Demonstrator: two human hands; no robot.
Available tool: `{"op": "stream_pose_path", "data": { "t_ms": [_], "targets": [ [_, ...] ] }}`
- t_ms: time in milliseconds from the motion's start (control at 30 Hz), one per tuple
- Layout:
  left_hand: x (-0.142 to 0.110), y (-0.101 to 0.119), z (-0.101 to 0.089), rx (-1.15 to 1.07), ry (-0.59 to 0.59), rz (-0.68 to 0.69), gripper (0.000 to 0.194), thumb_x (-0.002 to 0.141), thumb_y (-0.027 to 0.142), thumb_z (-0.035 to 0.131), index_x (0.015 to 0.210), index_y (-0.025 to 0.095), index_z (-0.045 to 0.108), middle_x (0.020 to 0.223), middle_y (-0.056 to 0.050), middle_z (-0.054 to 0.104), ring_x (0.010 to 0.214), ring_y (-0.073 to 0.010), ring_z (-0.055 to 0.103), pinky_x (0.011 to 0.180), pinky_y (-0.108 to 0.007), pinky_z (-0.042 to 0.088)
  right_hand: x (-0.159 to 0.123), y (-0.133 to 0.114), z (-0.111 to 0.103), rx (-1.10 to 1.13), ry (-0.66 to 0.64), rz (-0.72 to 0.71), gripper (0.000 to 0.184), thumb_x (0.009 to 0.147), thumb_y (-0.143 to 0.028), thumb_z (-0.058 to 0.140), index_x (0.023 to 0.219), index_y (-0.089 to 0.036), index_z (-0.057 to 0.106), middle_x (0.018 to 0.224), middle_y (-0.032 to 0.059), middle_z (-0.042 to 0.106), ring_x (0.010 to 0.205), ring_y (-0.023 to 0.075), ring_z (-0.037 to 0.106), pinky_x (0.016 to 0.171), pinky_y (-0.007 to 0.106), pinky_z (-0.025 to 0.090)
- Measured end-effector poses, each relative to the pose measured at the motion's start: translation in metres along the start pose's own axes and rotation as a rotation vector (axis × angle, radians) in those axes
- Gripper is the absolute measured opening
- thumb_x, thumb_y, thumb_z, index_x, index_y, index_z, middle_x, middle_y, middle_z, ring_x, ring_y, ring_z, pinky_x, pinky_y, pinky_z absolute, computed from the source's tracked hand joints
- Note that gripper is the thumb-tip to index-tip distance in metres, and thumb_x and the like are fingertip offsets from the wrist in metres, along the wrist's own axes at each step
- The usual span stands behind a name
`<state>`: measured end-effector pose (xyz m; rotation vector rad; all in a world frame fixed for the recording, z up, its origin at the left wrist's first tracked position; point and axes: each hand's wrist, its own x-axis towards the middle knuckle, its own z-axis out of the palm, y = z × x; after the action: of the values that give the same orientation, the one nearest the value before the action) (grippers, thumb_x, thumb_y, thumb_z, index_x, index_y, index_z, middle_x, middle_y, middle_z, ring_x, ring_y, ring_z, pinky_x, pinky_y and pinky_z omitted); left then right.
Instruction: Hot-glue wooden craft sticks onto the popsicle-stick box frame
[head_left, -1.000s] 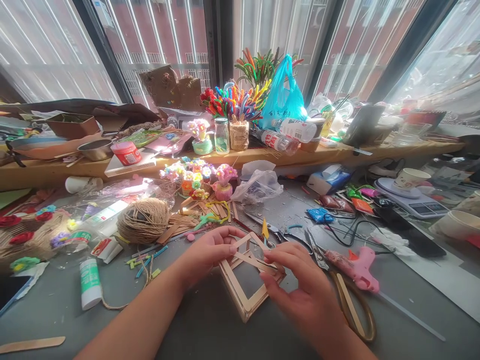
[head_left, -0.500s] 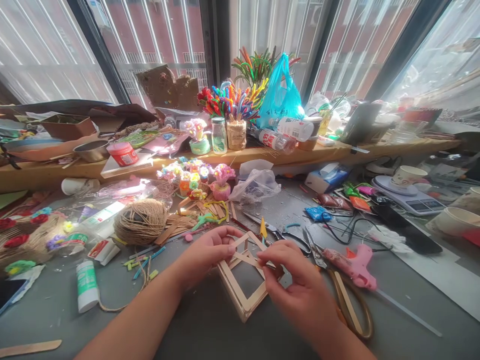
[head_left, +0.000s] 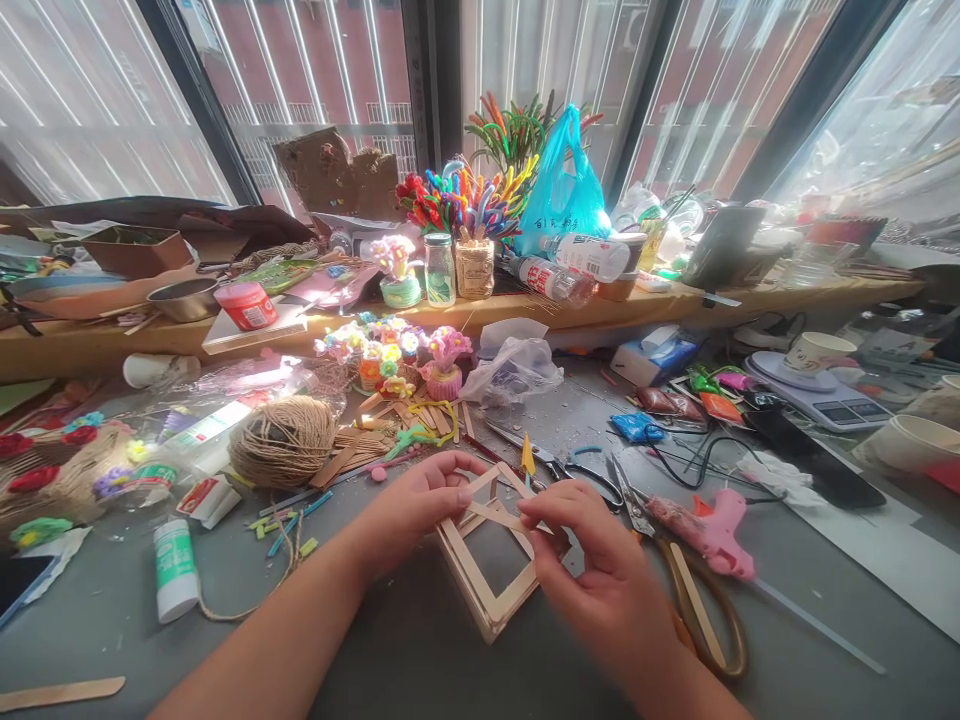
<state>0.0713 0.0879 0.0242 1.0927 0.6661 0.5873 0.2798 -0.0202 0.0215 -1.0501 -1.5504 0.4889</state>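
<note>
Left hand: rests on the bench at the left edge of the stick frame, fingers curled over its upper left corner and closed on the wood.
Right hand: at the frame's right side, thumb and forefinger pinched narrow on a loose craft stick that lies slanted across the frame's opening.
Stick frame: a rectangle of layered pale wooden sticks, lying flat on the grey bench between the two hands, one corner pointing toward the person.
Scissors: large pair with tan handles, just right of the right hand, partly hidden by the wrist.
Glue gun: pink, lying on its side beyond the scissors, near the right hand but apart from it.
Small scissors: open on the bench just behind the frame.
Twine ball: brown, left of the left hand, apart from it, with a loose strand trailing toward the front.
Glue stick: white and green tube lying flat, well left of the frame.
Wooden stick: lone flat stick at the near left edge of the bench.
Window ledge: carries jars, bottles, a blue plastic bag and bundles of coloured pipe cleaners.
</note>
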Motion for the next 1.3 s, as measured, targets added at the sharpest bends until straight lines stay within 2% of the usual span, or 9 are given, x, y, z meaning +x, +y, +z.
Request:
{"op": "stream_pose_path", "data": {
  "t_ms": [133, 233, 333, 467, 567, 667, 767, 900, 1300],
  "targets": [
    [0.000, 0.002, 0.002, 0.020, -0.013, 0.017, 0.045, 0.077, 0.041, 0.092, 0.110, 0.018, 0.073, 0.086, -0.002, 0.070, 0.067, -0.0124, 0.058, 0.061, -0.021, 0.041, -0.006, 0.007, 0.003, 0.013, 0.058, 0.172, 0.036, 0.092, -0.012, 0.064, 0.120, -0.033, 0.073, 0.132, 0.0068, 0.067, 0.127, 0.0283, 0.062, 0.107, 0.044, 0.052],
    [-0.001, 0.003, 0.003, 0.019, -0.008, 0.021, 0.044, 0.076, 0.041, 0.093, 0.108, 0.018, 0.073, 0.084, -0.001, 0.068, 0.066, -0.0114, 0.057, 0.062, -0.021, 0.042, -0.009, 0.011, 0.008, 0.247, 0.026, 0.421, 0.037, 0.096, -0.023, 0.062, 0.131, -0.032, 0.067, 0.140, 0.0081, 0.068, 0.130, 0.0294, 0.065, 0.106, 0.044, 0.055],
    [0.000, 0.001, 0.002, 0.013, -0.009, 0.015, 0.043, 0.077, 0.040, 0.092, 0.109, 0.019, 0.073, 0.084, -0.001, 0.068, 0.066, -0.0117, 0.057, 0.063, -0.021, 0.043, -0.008, 0.011, 0.014, 0.500, 0.033, 0.614, 0.038, 0.096, -0.032, 0.063, 0.134, -0.030, 0.065, 0.135, 0.0082, 0.073, 0.127, 0.0285, 0.068, 0.104, 0.043, 0.055],
    [0.000, -0.001, -0.001, 0.003, -0.020, 0.013, 0.047, 0.075, 0.040, 0.093, 0.112, 0.019, 0.072, 0.089, -0.003, 0.071, 0.074, -0.0150, 0.062, 0.065, -0.023, 0.044, -0.004, 0.008, 0.014, 0.617, 0.000, 0.751, 0.042, 0.087, -0.033, 0.069, 0.129, -0.027, 0.068, 0.102, 0.0034, 0.078, 0.093, 0.0234, 0.072, 0.082, 0.034, 0.056],
    [0.000, -0.001, -0.002, 0.015, -0.025, 0.020, 0.046, 0.076, 0.040, 0.092, 0.112, 0.019, 0.073, 0.089, -0.003, 0.070, 0.073, -0.0149, 0.061, 0.066, -0.023, 0.044, -0.002, 0.008, 0.012, 0.647, 0.030, 0.802, 0.041, 0.084, -0.039, 0.074, 0.123, -0.025, 0.072, 0.088, 0.0004, 0.073, 0.086, 0.0231, 0.070, 0.080, 0.034, 0.054],
    [0.000, 0.001, 0.000, 0.033, -0.032, 0.025, 0.042, 0.079, 0.040, 0.090, 0.111, 0.018, 0.074, 0.087, -0.002, 0.069, 0.071, -0.0134, 0.058, 0.065, -0.023, 0.043, -0.002, 0.008, 0.011, 0.717, 0.083, 0.852, 0.039, 0.087, -0.044, 0.076, 0.120, -0.024, 0.074, 0.088, 0.0013, 0.073, 0.080, 0.0215, 0.067, 0.074, 0.032, 0.052],
    [-0.002, 0.003, 0.002, 0.037, -0.017, 0.023, 0.041, 0.080, 0.040, 0.089, 0.110, 0.018, 0.074, 0.087, -0.002, 0.068, 0.070, -0.0128, 0.056, 0.065, -0.022, 0.042, -0.002, 0.009, 0.011, 0.809, 0.172, 0.876, 0.033, 0.087, -0.039, 0.078, 0.116, -0.022, 0.074, 0.083, 0.0003, 0.070, 0.069, 0.0169, 0.061, 0.063, 0.026, 0.048],
    [-0.001, 0.003, 0.001, 0.018, -0.022, 0.013, 0.041, 0.079, 0.041, 0.090, 0.109, 0.019, 0.074, 0.084, 0.000, 0.067, 0.067, -0.0114, 0.054, 0.063, -0.021, 0.041, 0.000, 0.008, 0.011, 0.892, 0.208, 0.871, 0.034, 0.081, -0.033, 0.088, 0.109, -0.019, 0.076, 0.071, -0.0015, 0.066, 0.065, 0.0156, 0.060, 0.060, 0.024, 0.047],
    [0.000, -0.001, -0.001, -0.004, -0.028, 0.002, 0.046, 0.077, 0.040, 0.092, 0.113, 0.019, 0.072, 0.083, 0.000, 0.068, 0.066, -0.0112, 0.054, 0.063, -0.021, 0.040, 0.002, 0.010, 0.010, 0.923, 0.185, 0.860, 0.038, 0.075, -0.034, 0.093, 0.108, -0.021, 0.079, 0.086, 0.0020, 0.077, 0.070, 0.0159, 0.067, 0.067, 0.025, 0.050]
  ]
}}
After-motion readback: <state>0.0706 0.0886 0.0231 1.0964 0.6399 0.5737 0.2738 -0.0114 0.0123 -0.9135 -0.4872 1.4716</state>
